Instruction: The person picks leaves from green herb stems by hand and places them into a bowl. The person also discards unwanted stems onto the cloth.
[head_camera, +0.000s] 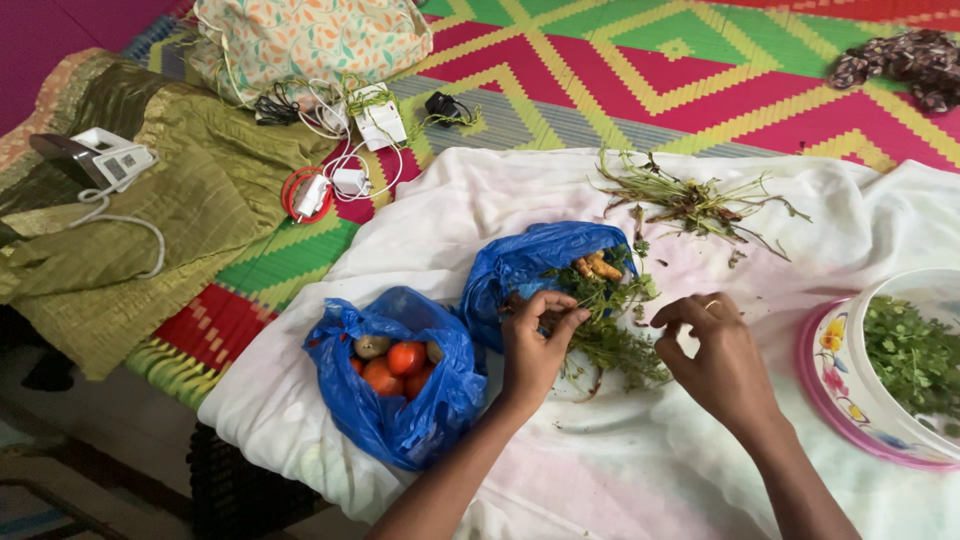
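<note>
On the white cloth, both hands pinched limp, light herb sprigs: left hand at the stems, right hand fingertips closed nearby; best gripped by stalks.

a woven floor mat in bright pink, green and yellow zigzags fills the view from twelve to two o'clock. a white cloth lies over it at five o'clock. an olive-green fabric is heaped at nine o'clock. at seven o'clock sits a dark strip, perhaps bare floor. daylight is soft and even.
</note>
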